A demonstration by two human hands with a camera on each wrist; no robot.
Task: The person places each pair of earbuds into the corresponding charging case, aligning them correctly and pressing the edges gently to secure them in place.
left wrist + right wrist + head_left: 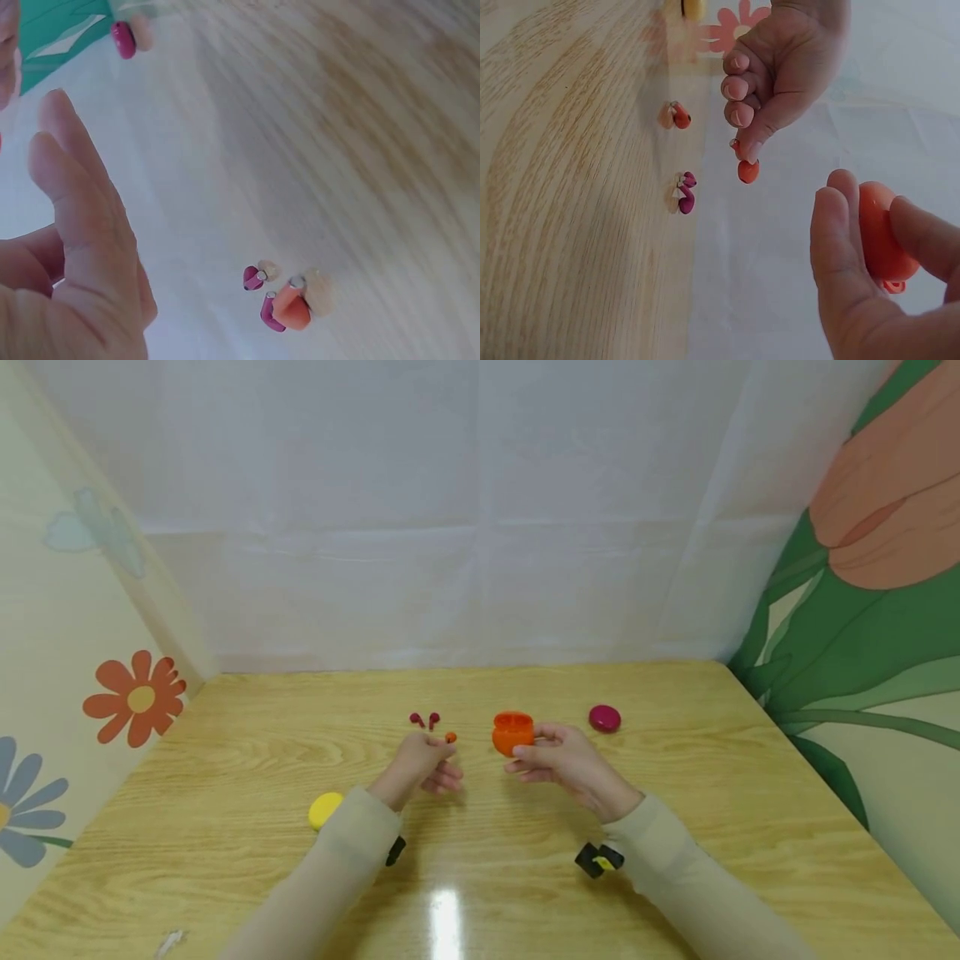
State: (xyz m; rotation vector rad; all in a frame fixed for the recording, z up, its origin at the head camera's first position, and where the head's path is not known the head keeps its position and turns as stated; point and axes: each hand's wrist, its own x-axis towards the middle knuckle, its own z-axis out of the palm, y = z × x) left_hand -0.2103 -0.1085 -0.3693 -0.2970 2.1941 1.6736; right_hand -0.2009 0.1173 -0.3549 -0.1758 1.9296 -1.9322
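Note:
My left hand (426, 764) pinches an orange earbud (748, 170) between thumb and forefinger, above the table; its other fingers are loosely curled. My right hand (566, 764) holds an orange earbud case (513, 735) with its lid raised, fingers on one side and thumb on the other. A gap separates the held earbud from the case. A second orange earbud (680, 116) lies on the table, showing in both wrist views. Beside it lie two magenta earbuds (425, 720), beyond my left hand in the head view.
A round magenta case (604, 718) sits to the right, behind my right hand. By my left sleeve lies a round yellow case (325, 811), partly covered. The wooden table (247, 735) meets a white cloth backdrop (375, 593) at its far edge.

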